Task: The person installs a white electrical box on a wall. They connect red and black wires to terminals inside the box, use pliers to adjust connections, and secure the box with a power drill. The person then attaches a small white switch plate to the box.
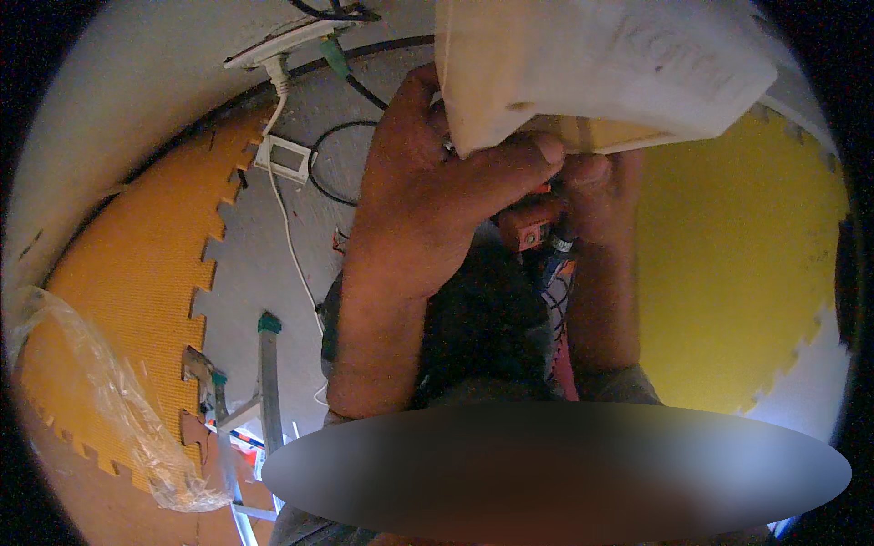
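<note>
A: Starting near. Both forearms rise from the lower edge, and the hands meet high in the middle of the view. The left hand is curled, its thumb laid across and pressing on a small orange part.

B: And the right hand?

A: Closed in from the other side, fingertips bunched against the same orange part. So both hands pinch it between them, held up off the floor. Thin coloured wires hang down from it.

B: How does it handle, you reckon?

A: Light and rigid, I'd judge, probably a hard plastic body. The wires look like the weak point, so hold it by the body's flat sides and don't pull on the leads.

B: Something pale sits over the hands.

A: A pale folded sheet, paper or thin card, just beyond the fingers and touching them. It covers the fingertips, so I cannot tell exactly how they sit. It looks soft, easy to crease.

B: Around them?

A: Near left, a crumpled clear plastic bag on the orange foam mat. Beside it, a grey metal bar with a green cap. On the right lies a yellow foam mat with toothed edges. Farther left, a white cable runs across the grey floor to a small white box, with a black cable looped just beside it. Farthest of all, a white power strip lies by the wall.
</note>
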{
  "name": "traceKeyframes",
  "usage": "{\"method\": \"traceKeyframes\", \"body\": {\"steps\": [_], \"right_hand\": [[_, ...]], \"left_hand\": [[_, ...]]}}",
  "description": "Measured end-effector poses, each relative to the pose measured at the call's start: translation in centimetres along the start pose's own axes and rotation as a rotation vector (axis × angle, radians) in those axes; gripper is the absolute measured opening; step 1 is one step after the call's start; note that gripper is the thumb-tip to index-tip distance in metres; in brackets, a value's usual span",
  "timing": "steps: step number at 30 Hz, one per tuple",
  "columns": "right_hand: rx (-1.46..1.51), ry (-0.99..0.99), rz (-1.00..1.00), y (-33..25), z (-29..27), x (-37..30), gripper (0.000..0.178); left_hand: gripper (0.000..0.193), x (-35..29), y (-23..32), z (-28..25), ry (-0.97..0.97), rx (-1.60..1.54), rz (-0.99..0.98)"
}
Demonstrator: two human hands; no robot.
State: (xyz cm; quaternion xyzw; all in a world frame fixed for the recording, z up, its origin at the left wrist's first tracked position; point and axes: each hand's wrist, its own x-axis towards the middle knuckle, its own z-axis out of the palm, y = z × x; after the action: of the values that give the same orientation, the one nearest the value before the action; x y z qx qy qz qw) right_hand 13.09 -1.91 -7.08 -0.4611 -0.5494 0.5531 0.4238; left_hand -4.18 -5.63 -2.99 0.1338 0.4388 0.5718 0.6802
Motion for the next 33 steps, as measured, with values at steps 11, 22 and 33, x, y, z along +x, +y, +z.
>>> {"method": "traceKeyframes", "body": {"steps": [11, 22, 33], "right_hand": [[-0.147, 0.102, -0.108, 1.5, -1.9, -0.5, 0.093], [-0.21, -0.018, -0.117, -0.8, -0.2, 0.8, 0.08], [-0.013, -0.155, 0.022, -0.5, -1.1, 0.9, 0.072]], "left_hand": [[0.06, 1.7, 1.0, -0.9, -0.144, 0.083, 0.019], [0.07, 1.7, -0.7, -0.6, -0.088, 0.057, 0.088], [0.021, 0.9, -2.5, -2.4, -0.116, 0.338, 0.279]]}}
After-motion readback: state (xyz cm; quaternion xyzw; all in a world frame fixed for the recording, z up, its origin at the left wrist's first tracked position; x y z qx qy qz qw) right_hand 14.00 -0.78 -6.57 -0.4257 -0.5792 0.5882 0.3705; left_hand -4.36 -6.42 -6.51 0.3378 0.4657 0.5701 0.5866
